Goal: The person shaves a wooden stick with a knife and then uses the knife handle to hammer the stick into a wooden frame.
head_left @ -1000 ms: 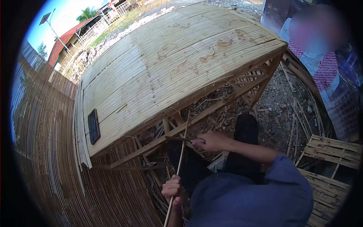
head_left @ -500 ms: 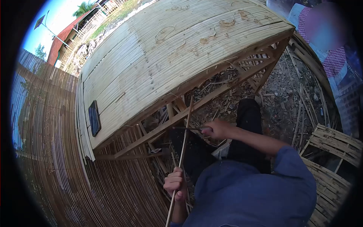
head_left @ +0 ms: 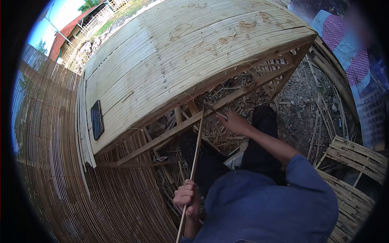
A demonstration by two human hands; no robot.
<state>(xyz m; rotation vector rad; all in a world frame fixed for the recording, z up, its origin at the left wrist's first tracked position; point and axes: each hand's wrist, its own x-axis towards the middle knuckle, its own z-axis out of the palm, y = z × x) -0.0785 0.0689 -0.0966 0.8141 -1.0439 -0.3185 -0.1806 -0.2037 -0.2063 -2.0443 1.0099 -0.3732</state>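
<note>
A long, thin bamboo strip (head_left: 197,152) slants from the bottom edge up toward the table. My left hand (head_left: 185,199) is wrapped around its lower part. With my right hand (head_left: 234,122) I grip a knife (head_left: 211,109) by its handle, most of which my fingers hide. The dark blade points up and left, crossing the strip right by its far end, just below the table's front edge. Both hands are above my dark-trousered legs (head_left: 265,121).
A bamboo-slat table (head_left: 129,77) with curled shavings stands ahead, a phone (head_left: 97,120) on its left corner. A bamboo screen (head_left: 52,133) rises at left. Bamboo scraps (head_left: 296,109) litter the ground. A slatted bamboo panel (head_left: 344,194) lies at right, hanging cloth (head_left: 358,67) behind it.
My right hand has slid the knife up along the bamboo strip to its far end, and the blade now tilts upward. My left hand keeps its hold in nearly the same place.
</note>
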